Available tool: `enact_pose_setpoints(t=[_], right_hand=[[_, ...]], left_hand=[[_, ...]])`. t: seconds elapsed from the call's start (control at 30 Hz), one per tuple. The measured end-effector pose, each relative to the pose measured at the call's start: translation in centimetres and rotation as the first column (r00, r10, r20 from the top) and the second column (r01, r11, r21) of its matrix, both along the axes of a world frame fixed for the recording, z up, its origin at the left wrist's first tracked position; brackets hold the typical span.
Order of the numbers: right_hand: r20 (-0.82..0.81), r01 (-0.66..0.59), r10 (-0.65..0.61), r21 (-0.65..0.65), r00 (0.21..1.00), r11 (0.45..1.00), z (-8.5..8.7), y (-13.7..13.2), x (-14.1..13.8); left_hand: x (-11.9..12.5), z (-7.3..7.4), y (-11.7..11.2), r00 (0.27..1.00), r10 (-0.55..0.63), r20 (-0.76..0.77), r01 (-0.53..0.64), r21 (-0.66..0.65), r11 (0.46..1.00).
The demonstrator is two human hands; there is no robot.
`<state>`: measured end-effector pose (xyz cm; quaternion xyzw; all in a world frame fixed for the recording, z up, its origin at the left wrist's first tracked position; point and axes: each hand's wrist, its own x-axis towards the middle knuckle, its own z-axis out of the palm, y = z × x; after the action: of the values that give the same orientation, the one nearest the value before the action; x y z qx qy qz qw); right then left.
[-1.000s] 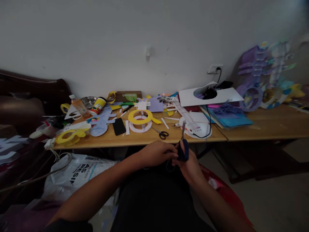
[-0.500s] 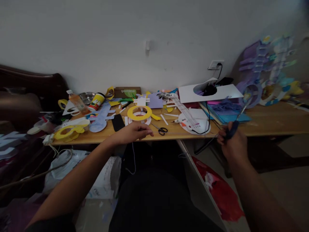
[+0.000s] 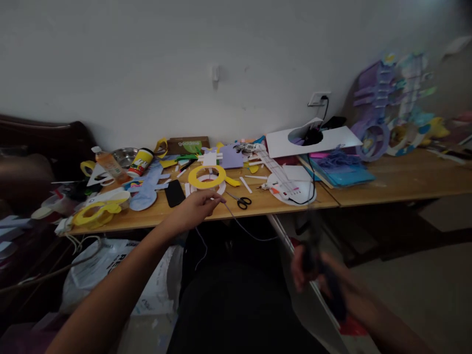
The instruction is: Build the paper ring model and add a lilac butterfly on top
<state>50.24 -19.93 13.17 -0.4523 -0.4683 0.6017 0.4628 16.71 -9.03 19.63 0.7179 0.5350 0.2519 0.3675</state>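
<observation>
left hand (image 3: 195, 209) out over the near edge of the table (image 3: 398, 184), fingers (image 3: 217, 199) pinched together on a thin pale thread (image 3: 245, 231). the thread runs from that pinch down and to the right in a slack curve over the dark lap; a second strand hangs below the hand. where its far end goes cannot be made out.

right hand (image 3: 317, 273) low, off the table, heavily blurred. it is closed around a dark-handled tool (image 3: 324, 275), likely scissors, but blade and handle smear into one streak, so the blades' state cannot be told. grip looks wrapped, not loose.

step in hand, by my reading: thread held taut-ish by the left, cutting tool being brought to it by the right. the next move would call for steadying the right hand, opening the blades and meeting the thread at the slack part between the hands, with the left keeping tension.

just beyond the left fingers: small black scissors (image 3: 241, 201) flat on the table, a yellow paper ring (image 3: 206, 176), a black phone (image 3: 174, 192).

hard to see: right forearm cut off at the frame corner; red and white sheet under the right hand mostly covered; paper shapes at the far right blurred.
</observation>
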Motion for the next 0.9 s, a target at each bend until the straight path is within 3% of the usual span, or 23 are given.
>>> enact_pose_setpoints(t=[0.03,0.1,0.17,0.2,0.27,0.33,0.4,0.47,0.5,0.57,0.6,0.63,0.67,0.73,0.8,0.9], right_hand=[[0.004,-0.177,0.178,-0.064,0.984,0.982,-1.0,-0.5,-0.9],[-0.015,-0.511,0.514,-0.144,0.858,0.848,-2.6,-0.6,-2.1],[-0.033,-0.692,0.697,-0.16,0.717,0.704,-3.6,0.0,-2.7],[-0.036,-0.72,0.724,-0.148,0.689,0.678,-3.9,0.5,-2.8],[-0.03,-0.734,0.738,-0.133,0.674,0.665,-4.4,1.2,-3.2],[-0.005,-0.702,0.711,-0.161,0.703,0.693,-4.9,1.7,-3.7],[0.048,-0.651,0.672,-0.207,0.739,0.731,-5.6,1.7,-4.4],[0.124,-0.596,0.641,-0.269,0.758,0.757,-6.6,1.4,-4.9],[0.181,-0.568,0.63,-0.3,0.755,0.766,-7.1,1.2,-5.0],[0.307,-0.508,0.61,-0.353,0.73,0.786,-8.1,0.7,-4.9],[0.361,-0.475,0.595,-0.372,0.718,0.798,-8.6,0.6,-4.8],[0.403,-0.445,0.58,-0.383,0.708,0.81,-9.1,0.4,-4.5],[0.432,-0.415,0.563,-0.392,0.705,0.821,-9.5,0.3,-4.2],[0.456,-0.369,0.541,-0.414,0.707,0.832,-10.1,0.4,-3.5],[0.43,-0.344,0.554,-0.474,0.713,0.81,-10.6,0.6,-2.8],[0.297,-0.344,0.609,-0.611,0.736,0.713,-11.2,1.2,-1.9]], left_hand=[[-0.3,-0.4,-0.1,0.999,0.025,0.028,-0.023,-0.042,0.999],[-0.7,-1.6,-0.3,0.987,0.1,0.126,-0.083,-0.132,0.988],[-0.9,-3.1,-0.7,0.922,0.211,0.326,-0.152,-0.197,0.969],[-0.8,-3.9,-1.1,0.849,0.268,0.455,-0.181,-0.226,0.957],[-0.3,-5.2,-1.8,0.636,0.347,0.69,-0.185,-0.3,0.936],[0.3,-6.2,-2.4,0.423,0.415,0.806,-0.141,-0.394,0.908],[0.7,-6.7,-2.7,0.323,0.468,0.823,-0.114,-0.457,0.882],[0.7,-6.9,-2.6,0.382,0.479,0.79,-0.182,-0.444,0.877],[0.6,-7.1,-2.5,0.479,0.465,0.745,-0.242,-0.397,0.886],[0.1,-7.7,-2.0,0.754,0.393,0.526,-0.32,-0.227,0.92],[-0.2,-8.3,-1.7,0.886,0.316,0.339,-0.286,-0.139,0.948],[-0.5,-9.1,-1.5,0.97,0.207,0.13,-0.196,-0.09,0.976],[-0.6,-10.2,-1.2,0.995,0.078,-0.057,-0.083,-0.096,0.992],[-0.4,-13.1,-0.7,0.95,-0.15,-0.273,0.092,-0.215,0.972],[0.4,-16.5,-0.4,0.918,-0.235,-0.32,0.127,-0.326,0.937],[2.2,-21.5,-0.1,0.873,-0.321,-0.366,0.14,-0.442,0.886]])
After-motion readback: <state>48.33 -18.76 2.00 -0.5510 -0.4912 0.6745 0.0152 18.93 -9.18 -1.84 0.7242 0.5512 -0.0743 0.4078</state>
